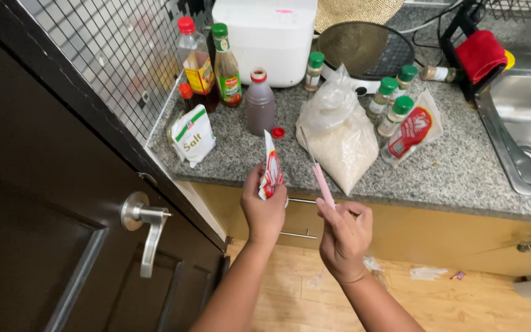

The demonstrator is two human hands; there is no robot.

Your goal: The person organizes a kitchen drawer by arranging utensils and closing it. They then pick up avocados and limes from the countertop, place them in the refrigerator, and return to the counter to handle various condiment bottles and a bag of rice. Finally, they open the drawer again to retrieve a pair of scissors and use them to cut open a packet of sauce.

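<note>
The person stands in front of the grey speckled stone counter (450, 166). The left hand (264, 212) is closed around a small red and white foil sachet (271, 169), pinching its lower part so that the sachet stands upright just before the counter edge. The right hand (344, 237) grips a thin pink-handled knife (319, 175); the fingers are wrapped around the handle and the narrow blade points up and away, over the counter edge. The knife is just beside the sachet, but I cannot tell if they touch.

On the counter, directly behind the knife, lies a clear plastic bag of white rice (339, 138). Behind the sachet stands a dark brown plastic bottle (260, 101), with a small red cap (278, 132) lying near it. At the left end of the counter rests a white paper packet of salt (192, 135). At the right end is a steel sink (527, 132).
</note>
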